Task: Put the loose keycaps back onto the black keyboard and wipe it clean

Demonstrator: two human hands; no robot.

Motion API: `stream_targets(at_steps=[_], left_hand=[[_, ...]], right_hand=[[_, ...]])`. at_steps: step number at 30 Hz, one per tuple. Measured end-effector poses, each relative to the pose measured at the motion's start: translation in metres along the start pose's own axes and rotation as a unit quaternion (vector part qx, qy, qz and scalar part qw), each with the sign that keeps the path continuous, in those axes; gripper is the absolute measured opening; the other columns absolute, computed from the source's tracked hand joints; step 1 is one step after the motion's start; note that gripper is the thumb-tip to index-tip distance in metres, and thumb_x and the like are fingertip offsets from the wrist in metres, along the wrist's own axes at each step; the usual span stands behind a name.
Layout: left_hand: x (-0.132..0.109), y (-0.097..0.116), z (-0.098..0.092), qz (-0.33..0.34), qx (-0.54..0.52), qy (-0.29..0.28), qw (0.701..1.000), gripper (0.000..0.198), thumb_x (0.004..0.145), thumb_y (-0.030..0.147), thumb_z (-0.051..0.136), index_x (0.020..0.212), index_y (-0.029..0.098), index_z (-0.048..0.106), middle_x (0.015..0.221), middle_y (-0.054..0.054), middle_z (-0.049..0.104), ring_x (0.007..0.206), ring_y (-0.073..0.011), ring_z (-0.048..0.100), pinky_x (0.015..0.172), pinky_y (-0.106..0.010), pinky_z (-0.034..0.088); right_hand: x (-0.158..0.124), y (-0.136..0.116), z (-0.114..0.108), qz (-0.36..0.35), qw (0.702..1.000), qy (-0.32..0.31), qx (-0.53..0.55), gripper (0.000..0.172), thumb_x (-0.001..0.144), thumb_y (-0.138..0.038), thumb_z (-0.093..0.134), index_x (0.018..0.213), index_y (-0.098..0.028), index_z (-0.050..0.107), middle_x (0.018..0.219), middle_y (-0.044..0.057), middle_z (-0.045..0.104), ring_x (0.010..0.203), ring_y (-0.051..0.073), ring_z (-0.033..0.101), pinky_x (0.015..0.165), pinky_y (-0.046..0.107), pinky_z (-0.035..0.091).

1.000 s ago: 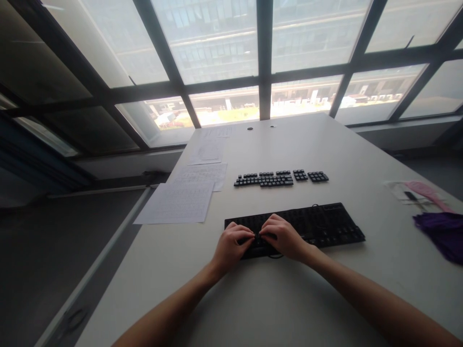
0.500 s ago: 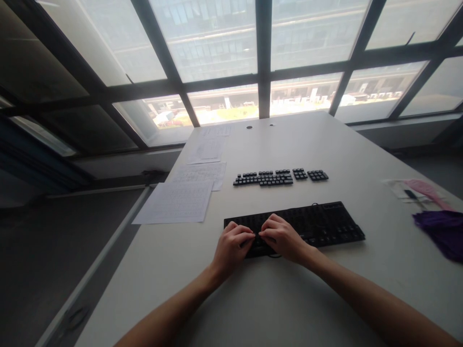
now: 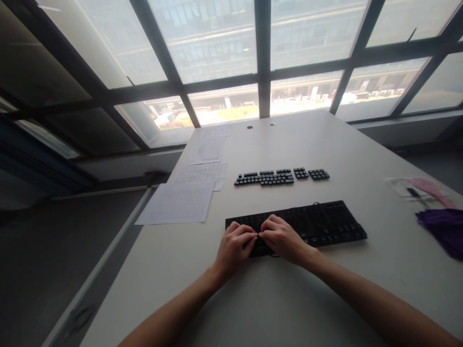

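Note:
A black keyboard (image 3: 318, 221) lies slightly askew on the white table, with many of its keycaps off and some left along the near edge. Over its left part, my left hand (image 3: 237, 243) is closed, thumb and fingers pinched together at the fingertips. Almost touching it, my right hand (image 3: 280, 236) is closed in a similar pinch. Whatever sits between the fingertips is too small and dark to make out. Beyond the keyboard, loose black keycaps (image 3: 277, 179) are laid out in rows and blocks.
Printed paper sheets (image 3: 175, 202) run along the table's left edge. At the right lie a purple cloth (image 3: 441, 229), a pink item (image 3: 430, 189) and a small dark brush-like tool (image 3: 414, 193). Tall windows stand behind the white table (image 3: 289, 144).
My left hand's fingertips have come slightly closer to my right hand's. The view has shifted a little; the keyboard and keycap rows lie as before.

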State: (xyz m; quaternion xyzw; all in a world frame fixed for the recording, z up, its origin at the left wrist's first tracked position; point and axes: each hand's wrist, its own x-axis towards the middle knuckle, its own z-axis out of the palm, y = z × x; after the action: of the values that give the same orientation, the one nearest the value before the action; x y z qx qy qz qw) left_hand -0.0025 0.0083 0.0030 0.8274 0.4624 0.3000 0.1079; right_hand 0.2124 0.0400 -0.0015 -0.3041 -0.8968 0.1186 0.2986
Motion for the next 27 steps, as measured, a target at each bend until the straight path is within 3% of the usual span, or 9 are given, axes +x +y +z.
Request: stream_targets(at_steps=[4,8,19,27], left_hand=[[-0.001,0.004,-0.001,0.004,0.011,-0.007,1.000,0.018,0.098,0.024,0.061,0.098,0.025,0.079,0.103,-0.006,0.074,0.093,-0.0239,0.056,0.084,-0.042,0.055],[-0.002,0.004,-0.001,0.014,0.023,-0.011,1.000,0.018,0.098,0.024,0.061,0.097,0.025,0.079,0.104,-0.006,0.074,0.095,-0.0242,0.056,0.086,-0.042,0.054],[-0.004,0.000,0.002,0.030,0.054,-0.030,0.998,0.018,0.098,0.023,0.060,0.093,0.025,0.077,0.106,-0.006,0.073,0.096,-0.0246,0.058,0.086,-0.044,0.054],[-0.001,0.001,-0.003,-0.001,-0.010,-0.018,1.000,0.017,0.099,0.022,0.059,0.101,0.023,0.075,0.104,-0.006,0.075,0.094,-0.0228,0.061,0.086,-0.040,0.054]], right_hand=[[-0.003,-0.004,0.000,0.032,0.999,-0.009,-0.001,0.011,0.095,-0.018,0.065,0.087,-0.020,0.073,0.096,0.007,0.068,0.094,0.022,0.056,0.083,0.037,0.048],[-0.006,-0.007,0.001,0.056,0.998,-0.006,-0.002,0.015,0.097,-0.021,0.063,0.085,-0.021,0.073,0.096,0.006,0.067,0.094,0.022,0.056,0.084,0.037,0.047],[-0.010,-0.009,0.001,0.061,0.997,-0.021,-0.040,0.015,0.098,-0.024,0.063,0.091,-0.022,0.076,0.095,0.007,0.068,0.093,0.022,0.055,0.081,0.038,0.044],[-0.009,-0.004,-0.001,0.074,0.997,0.013,0.031,0.016,0.098,-0.021,0.062,0.088,-0.021,0.074,0.089,0.006,0.072,0.090,0.022,0.058,0.085,0.037,0.048]])
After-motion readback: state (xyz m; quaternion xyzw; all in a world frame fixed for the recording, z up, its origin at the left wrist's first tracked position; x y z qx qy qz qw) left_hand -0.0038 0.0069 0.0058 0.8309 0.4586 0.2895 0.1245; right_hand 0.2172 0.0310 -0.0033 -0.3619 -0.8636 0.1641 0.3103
